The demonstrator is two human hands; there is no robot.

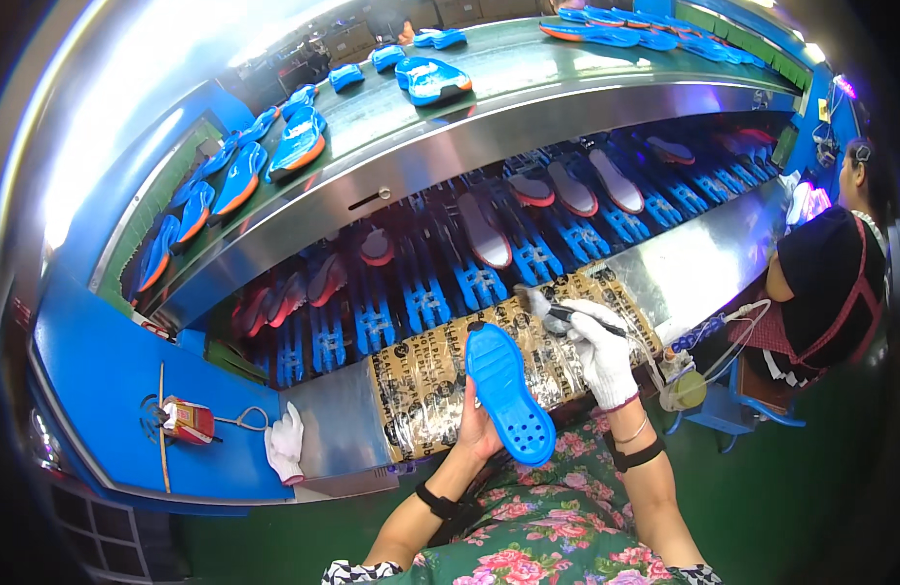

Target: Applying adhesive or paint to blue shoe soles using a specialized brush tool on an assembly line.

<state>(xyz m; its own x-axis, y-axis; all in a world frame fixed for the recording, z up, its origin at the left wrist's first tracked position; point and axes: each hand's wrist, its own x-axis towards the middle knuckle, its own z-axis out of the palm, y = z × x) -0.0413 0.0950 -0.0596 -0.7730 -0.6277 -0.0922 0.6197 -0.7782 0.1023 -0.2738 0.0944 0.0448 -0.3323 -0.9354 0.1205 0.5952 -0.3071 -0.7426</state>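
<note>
Two hands in play, and everything hangs on how they face each other across that blue sole. The left hand, bare, has its fingers wrapped around the sole's left edge, gripping it firmly and holding it up above the lap, just in front of the wrapped work pad on the bench. See how it lies: the long axis runs from the rounded end at upper left down to the wider end at lower right, the holed face turned up toward the worker.

Now the right hand, in a white glove, is closed around a dark-handled brush. The bristles point up and left, hovering over the pad, just beyond the sole's upper right edge and not touching it. So the brush sits to the right and slightly above the sole; the gloved hand is the nearer one to that open face.

Behind them, blue racks carry more soles under a steel shelf. A spare white glove lies off to the left.
</note>
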